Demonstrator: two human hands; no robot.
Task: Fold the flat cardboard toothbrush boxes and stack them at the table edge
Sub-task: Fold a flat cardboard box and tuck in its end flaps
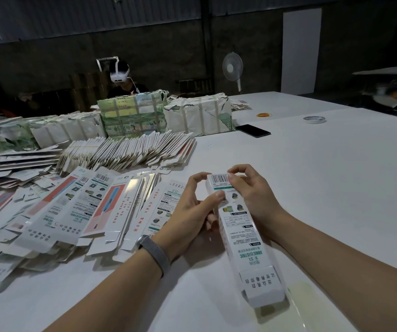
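A long white toothbrush box (243, 240) with green print and a barcode is opened into a tube and held above the white table (324, 188). My left hand (192, 212) grips its left side, thumb on the printed face. My right hand (252, 192) pinches the far barcode end from the right. The near end flap hangs open toward me. Flat unfolded boxes (92, 207) lie spread to the left. A leaning row of flat boxes (130, 149) stands behind them.
Strapped bundles of packaging (199, 116) line the back of the table. A black phone (252, 130), a tape roll (314, 119) and rubber bands (264, 115) lie at the far right. A person with a white headset (120, 75) sits behind the bundles. A fan (232, 68) stands beyond.
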